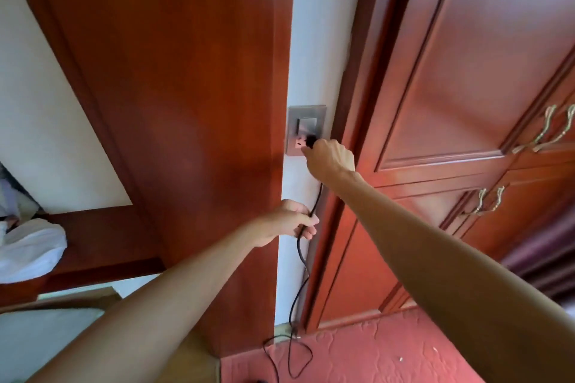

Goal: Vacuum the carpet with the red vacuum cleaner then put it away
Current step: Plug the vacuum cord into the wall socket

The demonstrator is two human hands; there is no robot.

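Note:
My right hand (331,158) pinches a black plug (310,143) at the grey wall socket (303,130) on the white strip of wall. From the plug a black power cord (300,258) hangs down the wall. My left hand (291,221) grips that cord lower down, fingers curled round it. The cord drops to the red carpet (357,357) and lies there in loose loops. The red vacuum cleaner itself is out of view.
A reddish wooden door panel (174,87) stands left of the socket. Wooden cupboard doors with brass handles (485,202) fill the right. A white cloth bundle (28,246) lies on a wooden ledge at the far left.

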